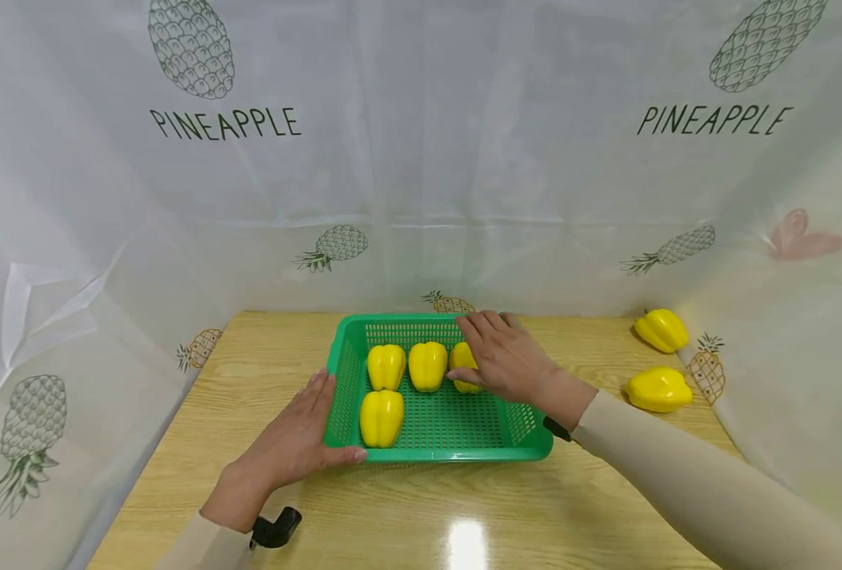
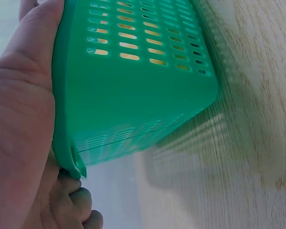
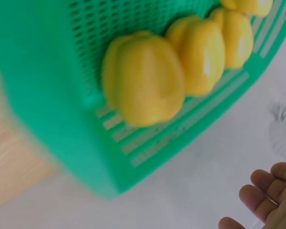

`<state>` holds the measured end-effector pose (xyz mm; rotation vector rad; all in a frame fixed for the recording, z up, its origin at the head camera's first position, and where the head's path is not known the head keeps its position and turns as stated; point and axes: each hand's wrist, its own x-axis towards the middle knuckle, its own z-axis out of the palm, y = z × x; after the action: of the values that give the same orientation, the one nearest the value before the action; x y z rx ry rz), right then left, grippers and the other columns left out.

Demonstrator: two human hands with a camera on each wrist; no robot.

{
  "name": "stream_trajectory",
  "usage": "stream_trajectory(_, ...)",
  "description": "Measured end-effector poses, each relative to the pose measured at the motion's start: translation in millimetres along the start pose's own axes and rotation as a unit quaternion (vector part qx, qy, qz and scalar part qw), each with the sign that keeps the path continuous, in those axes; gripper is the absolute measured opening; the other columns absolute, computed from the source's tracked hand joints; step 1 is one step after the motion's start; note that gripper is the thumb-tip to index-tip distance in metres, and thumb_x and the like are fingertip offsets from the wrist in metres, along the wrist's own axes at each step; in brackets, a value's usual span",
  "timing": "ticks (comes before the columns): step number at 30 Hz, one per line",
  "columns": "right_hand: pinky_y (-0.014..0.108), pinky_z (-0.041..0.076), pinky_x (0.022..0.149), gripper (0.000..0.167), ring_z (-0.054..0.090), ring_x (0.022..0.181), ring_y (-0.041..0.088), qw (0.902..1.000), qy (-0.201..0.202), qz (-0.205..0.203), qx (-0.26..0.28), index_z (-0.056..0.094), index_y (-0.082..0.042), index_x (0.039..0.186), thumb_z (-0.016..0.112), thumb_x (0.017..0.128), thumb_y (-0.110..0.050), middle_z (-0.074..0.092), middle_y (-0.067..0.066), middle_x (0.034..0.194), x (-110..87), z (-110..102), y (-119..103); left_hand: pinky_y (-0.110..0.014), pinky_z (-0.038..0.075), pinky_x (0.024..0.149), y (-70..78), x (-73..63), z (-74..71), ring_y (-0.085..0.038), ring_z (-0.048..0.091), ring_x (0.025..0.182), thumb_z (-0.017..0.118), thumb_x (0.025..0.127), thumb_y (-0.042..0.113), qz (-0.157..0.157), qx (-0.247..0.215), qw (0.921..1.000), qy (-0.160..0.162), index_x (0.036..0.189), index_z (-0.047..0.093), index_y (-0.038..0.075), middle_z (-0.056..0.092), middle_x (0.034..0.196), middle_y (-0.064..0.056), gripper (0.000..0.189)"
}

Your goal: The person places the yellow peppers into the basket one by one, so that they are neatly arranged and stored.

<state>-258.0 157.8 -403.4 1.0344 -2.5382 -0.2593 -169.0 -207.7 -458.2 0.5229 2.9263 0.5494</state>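
Note:
A green plastic basket point(image 1: 449, 453) with slotted walls holds several yellow bell peppers point(image 1: 428, 366). Three peppers stand in a row along its back wall and one point(image 1: 382, 419) sits at the front left. My left hand point(image 1: 288, 435) lies against the basket's front left corner, thumb along the front rim, fingers along the left side. Above the basket's back right part is my right hand point(image 1: 502, 356), its fingers extended. It partly covers the rightmost pepper point(image 1: 466, 356) in the head view; in the right wrist view, the fingers point(image 3: 264, 193) are apart from the peppers.
Two more yellow bell peppers point(image 1: 659, 389) lie on the wooden table point(image 1: 406, 514) to the right of the basket, one behind the other. A white curtain point(image 1: 463, 174) printed with pineapples hangs behind and at both sides of the table.

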Motion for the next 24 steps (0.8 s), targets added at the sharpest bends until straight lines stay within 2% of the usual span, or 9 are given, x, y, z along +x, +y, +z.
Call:
stream_trajectory(6, 0.056, 0.052, 0.099, 0.088, 0.058, 0.124, 0.041, 0.998, 0.049, 0.041, 0.004, 0.048, 0.005, 0.15, 0.056, 0.1, -0.068, 0.06, 0.024, 0.137, -34.3, 0, 33, -0.063, 0.028, 0.126, -0.7, 2.0, -0.7, -0.046, 0.019, 0.16, 0.061, 0.081, 0.09, -0.002, 0.002, 1.0, -0.003, 0.165, 0.015, -0.008, 0.011, 0.174, -0.028, 0.137)
stream_trajectory(8, 0.059, 0.052, 0.098, 0.086, 0.058, 0.123, 0.044, 0.9956, 0.063, 0.067, 0.018, 0.048, 0.006, 0.148, 0.057, 0.101, -0.066, 0.06, 0.026, 0.136, -46.8, 1, 44, -0.063, 0.028, 0.126, -0.9, 2.5, -1.0, -0.046, 0.018, 0.16, 0.061, 0.081, 0.09, -0.002, 0.001, 1.0, -0.004, 0.166, 0.015, -0.008, 0.011, 0.174, -0.028, 0.137)
stream_trajectory(9, 0.06, 0.052, 0.098, 0.086, 0.058, 0.123, 0.045, 0.9938, 0.068, 0.083, 0.028, 0.048, 0.006, 0.147, 0.053, 0.103, -0.067, 0.06, 0.027, 0.136, -53.3, 3, 50, -0.063, 0.028, 0.126, -1.0, 2.7, -1.1, -0.046, 0.018, 0.161, 0.061, 0.081, 0.09, -0.003, 0.001, 1.0, -0.005, 0.166, 0.015, -0.008, 0.011, 0.174, -0.028, 0.137)
stream_trajectory(11, 0.062, 0.051, 0.098, 0.082, 0.058, 0.123, 0.047, 0.9896, 0.075, 0.116, 0.041, 0.048, 0.008, 0.146, 0.059, 0.102, -0.061, 0.059, 0.028, 0.135, -67.1, 4, 59, -0.063, 0.027, 0.126, -0.3, 3.0, -1.9, -0.046, 0.017, 0.161, 0.063, 0.081, 0.088, -0.005, -0.001, 1.0, -0.008, 0.166, 0.014, -0.007, 0.01, 0.174, -0.028, 0.136)
stream_trajectory(15, 0.066, 0.049, 0.098, 0.08, 0.056, 0.123, 0.05, 0.9794, 0.07, 0.183, 0.047, 0.046, 0.011, 0.146, 0.068, 0.1, -0.05, 0.058, 0.031, 0.135, -95.5, 12, 76, -0.063, 0.027, 0.126, 1.1, 3.0, -2.7, -0.047, 0.017, 0.161, 0.068, 0.083, 0.082, -0.006, -0.004, 0.9999, -0.008, 0.166, 0.014, -0.008, 0.01, 0.174, -0.028, 0.134)
stream_trajectory(16, 0.067, 0.049, 0.098, 0.08, 0.056, 0.123, 0.051, 0.977, 0.067, 0.198, 0.044, 0.046, 0.012, 0.146, 0.074, 0.096, -0.044, 0.058, 0.032, 0.134, -102.7, 15, 80, -0.063, 0.027, 0.126, 1.4, 3.1, -2.8, -0.047, 0.017, 0.161, 0.068, 0.083, 0.082, -0.006, -0.004, 0.9999, -0.008, 0.166, 0.015, -0.008, 0.01, 0.174, -0.028, 0.134)
stream_trajectory(19, 0.068, 0.049, 0.095, 0.084, 0.056, 0.12, 0.054, 0.9692, 0.053, 0.239, 0.031, 0.045, 0.015, 0.145, 0.079, 0.093, -0.041, 0.057, 0.036, 0.132, -124.5, 26, 90, -0.063, 0.028, 0.126, 1.1, 3.5, -2.2, -0.047, 0.017, 0.161, 0.067, 0.082, 0.084, -0.006, -0.005, 0.9999, -0.007, 0.165, 0.015, -0.008, 0.011, 0.174, -0.028, 0.135)
stream_trajectory(24, 0.07, 0.047, 0.085, 0.086, 0.053, 0.109, 0.057, 0.9546, 0.018, 0.297, 0.013, 0.044, 0.017, 0.136, 0.085, 0.088, -0.041, 0.054, 0.038, 0.122, -158.1, 43, 104, -0.063, 0.029, 0.126, 0.2, 3.5, -1.2, -0.046, 0.018, 0.16, 0.065, 0.082, 0.086, -0.004, -0.006, 1.0, -0.005, 0.166, 0.015, -0.008, 0.01, 0.174, -0.028, 0.135)
